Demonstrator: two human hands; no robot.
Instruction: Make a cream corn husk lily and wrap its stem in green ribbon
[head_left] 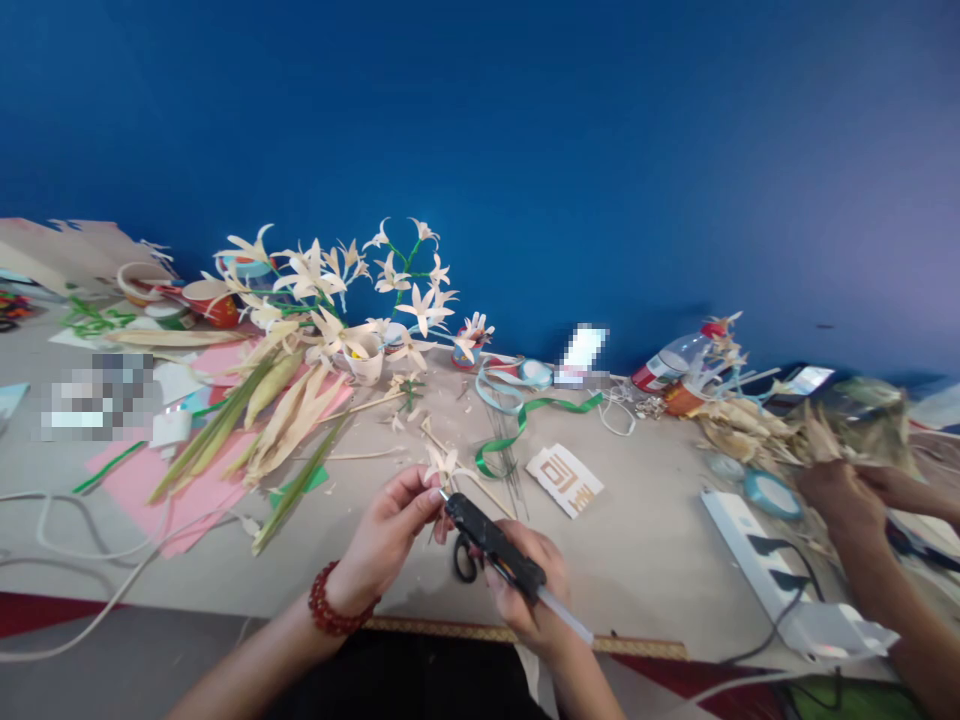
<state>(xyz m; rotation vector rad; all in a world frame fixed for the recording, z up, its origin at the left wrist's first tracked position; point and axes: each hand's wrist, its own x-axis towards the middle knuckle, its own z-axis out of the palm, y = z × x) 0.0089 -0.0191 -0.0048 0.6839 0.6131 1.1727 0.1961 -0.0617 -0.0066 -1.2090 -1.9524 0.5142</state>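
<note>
Between the thumb and fingers of my left hand (397,520) is a small cream husk flower (441,462), its petals pointing up and away. My right hand (540,590) is wrapped round a black hot glue gun (495,545), and a translucent glue stick (566,613) juts from its back end. The nozzle is at my left fingertips, close below the petals; whether it touches the flower I cannot tell. A black loop (465,558) shows under the gun, its kind unclear. Thin wires (510,475) and a green ribbon (517,425) lie just beyond my hands.
Finished husk flowers (311,275) stand in cups at the back. Corn husks (292,430) lie on pink paper (195,500) at left. A white power strip (757,570) and a co-worker's hands (844,500) are at right. A plastic bottle (675,358) leans near the blue wall.
</note>
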